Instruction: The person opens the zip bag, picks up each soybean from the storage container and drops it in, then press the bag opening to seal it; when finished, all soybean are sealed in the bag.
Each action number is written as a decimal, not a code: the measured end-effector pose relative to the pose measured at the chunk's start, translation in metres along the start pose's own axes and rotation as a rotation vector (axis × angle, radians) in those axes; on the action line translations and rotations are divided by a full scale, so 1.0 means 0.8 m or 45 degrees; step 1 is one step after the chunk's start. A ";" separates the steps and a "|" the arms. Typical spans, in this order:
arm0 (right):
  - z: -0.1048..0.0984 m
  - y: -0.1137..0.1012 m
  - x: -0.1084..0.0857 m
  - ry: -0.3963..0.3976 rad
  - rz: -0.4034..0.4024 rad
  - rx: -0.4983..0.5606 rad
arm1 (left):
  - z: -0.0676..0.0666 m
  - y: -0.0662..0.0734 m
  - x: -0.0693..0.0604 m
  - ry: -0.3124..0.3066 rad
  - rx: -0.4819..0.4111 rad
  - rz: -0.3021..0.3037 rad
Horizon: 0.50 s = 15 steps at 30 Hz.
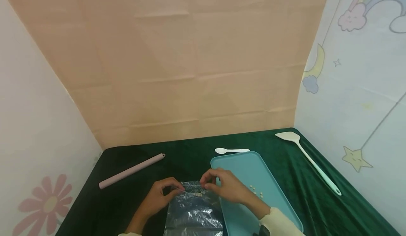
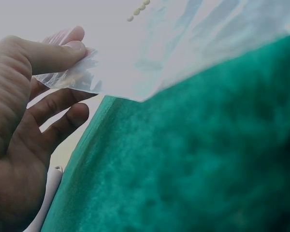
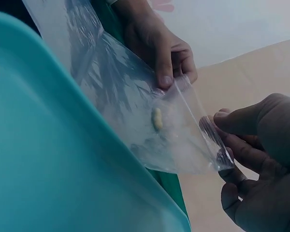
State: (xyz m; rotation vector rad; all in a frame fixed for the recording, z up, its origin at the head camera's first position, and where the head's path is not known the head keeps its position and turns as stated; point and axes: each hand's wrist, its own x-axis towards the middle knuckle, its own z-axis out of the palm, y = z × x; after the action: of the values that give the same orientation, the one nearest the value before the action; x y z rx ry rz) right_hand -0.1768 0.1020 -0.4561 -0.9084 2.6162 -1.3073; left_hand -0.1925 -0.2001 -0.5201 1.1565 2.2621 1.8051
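A clear plastic bag [image 1: 195,211] lies on the dark green cloth, its mouth end raised between both hands. My left hand [image 1: 160,195] pinches the left corner of the mouth between thumb and fingers; the left wrist view shows this left hand [image 2: 34,92] close up. At the opposite corner, my right hand [image 1: 226,186] holds the edge, and some fingers of that right hand [image 3: 261,150] show through the film. Several small pale yellow beans [image 3: 157,119] lie inside the bag near its mouth. The light blue tray [image 1: 242,172] sits beside the bag, under my right forearm.
Several loose beans [image 1: 261,195] lie on the tray. Behind it is a white spoon [image 1: 231,151]. A long white spatula [image 1: 312,162] rests at the right, and a pink rod [image 1: 131,171] at the left. Walls stand at the back and both sides of the green cloth [image 1: 187,158].
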 end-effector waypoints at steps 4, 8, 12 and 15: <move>-0.016 0.003 -0.004 0.052 0.052 0.002 | 0.001 -0.001 -0.003 -0.009 -0.010 0.003; -0.050 0.012 -0.015 0.133 0.074 -0.054 | 0.001 0.000 -0.006 -0.018 -0.024 -0.002; -0.092 0.028 -0.036 0.108 0.052 -0.143 | 0.000 0.004 -0.008 -0.016 -0.024 -0.012; -0.116 0.043 -0.057 -0.006 0.049 -0.168 | -0.001 0.006 -0.011 -0.019 -0.023 -0.023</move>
State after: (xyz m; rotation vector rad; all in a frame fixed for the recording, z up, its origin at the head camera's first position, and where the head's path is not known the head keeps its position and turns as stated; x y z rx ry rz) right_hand -0.1849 0.2079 -0.4316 -0.8722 2.7296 -1.1336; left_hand -0.1842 -0.2050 -0.5194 1.1387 2.2356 1.8006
